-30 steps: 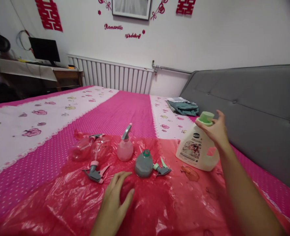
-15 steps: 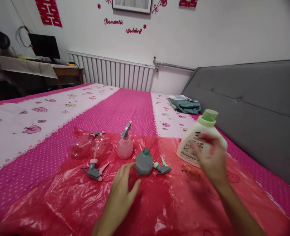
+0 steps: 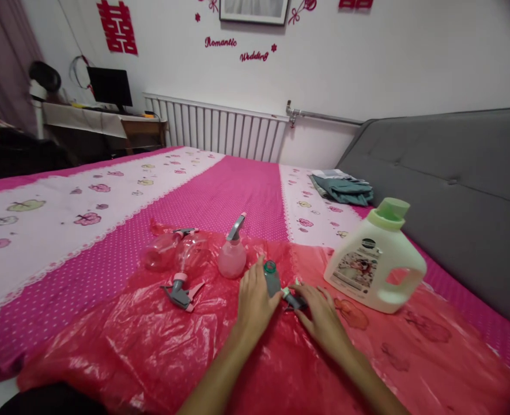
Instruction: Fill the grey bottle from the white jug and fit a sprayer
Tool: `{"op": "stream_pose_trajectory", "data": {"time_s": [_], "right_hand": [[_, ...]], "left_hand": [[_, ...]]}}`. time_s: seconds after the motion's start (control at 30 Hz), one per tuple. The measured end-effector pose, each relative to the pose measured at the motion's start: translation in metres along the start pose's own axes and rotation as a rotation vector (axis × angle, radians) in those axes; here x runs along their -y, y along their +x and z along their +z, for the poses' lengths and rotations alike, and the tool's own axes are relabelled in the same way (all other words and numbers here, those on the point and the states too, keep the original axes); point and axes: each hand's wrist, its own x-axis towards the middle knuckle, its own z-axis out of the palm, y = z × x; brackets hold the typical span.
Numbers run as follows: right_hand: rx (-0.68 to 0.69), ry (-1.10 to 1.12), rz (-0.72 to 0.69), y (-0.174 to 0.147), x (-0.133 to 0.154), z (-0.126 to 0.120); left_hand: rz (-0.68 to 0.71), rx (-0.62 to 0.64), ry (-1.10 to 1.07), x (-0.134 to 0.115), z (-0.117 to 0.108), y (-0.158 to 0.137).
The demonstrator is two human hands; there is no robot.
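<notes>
My left hand (image 3: 255,297) curls around the left side of a small round green-tinted bottle (image 3: 272,280), whose open neck points up; the hand hides much of the bottle. Just right of it, my right hand (image 3: 324,314) has its thumb and fingers about a grey and light-green spray head (image 3: 293,300), which lies low beside the bottle. A pink spray bottle (image 3: 232,257) stands upright behind my left hand. Farther left, a clear bottle with a pink and grey spray head (image 3: 180,295) lies on its side, next to another clear pink bottle (image 3: 159,252).
Red plastic sheeting (image 3: 151,351) covers the near part of the bed. A large cream detergent jug (image 3: 367,262) with a green cap stands at right. Folded clothes (image 3: 343,189) lie behind it, near the grey headboard (image 3: 445,155).
My right hand has left the detergent jug's front and come left and down to the spray head. My left hand has closed in around the green bottle. The view has shifted left.
</notes>
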Motion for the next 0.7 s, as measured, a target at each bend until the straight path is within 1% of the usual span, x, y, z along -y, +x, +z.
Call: {"op": "stream_pose_trajectory", "data": {"time_s": [0.1, 0.23, 0.37, 0.47, 0.53, 0.6, 0.7], "right_hand": [[0.04, 0.038, 0.033, 0.004, -0.001, 0.0], [0.069, 0.097, 0.077, 0.008, -0.001, -0.003], [0.031, 0.135, 0.157, 0.013, -0.005, -0.012], [-0.028, 0.141, 0.24, 0.021, -0.011, -0.024], [-0.04, 0.138, 0.273, 0.026, -0.012, -0.031], [-0.001, 0.132, 0.27, 0.031, -0.009, -0.037], [0.128, 0.101, 0.219, 0.031, 0.003, -0.039]], "left_hand": [[0.021, 0.005, -0.014, 0.003, -0.004, 0.0], [0.051, 0.0, -0.033, 0.003, -0.015, 0.001], [0.089, -0.007, -0.052, 0.001, -0.034, 0.0], [0.114, -0.009, -0.064, 0.001, -0.05, -0.002], [0.118, -0.016, -0.068, 0.003, -0.058, -0.005], [0.116, -0.023, -0.068, 0.006, -0.063, -0.011], [0.11, -0.025, -0.063, 0.013, -0.065, -0.021]]}}
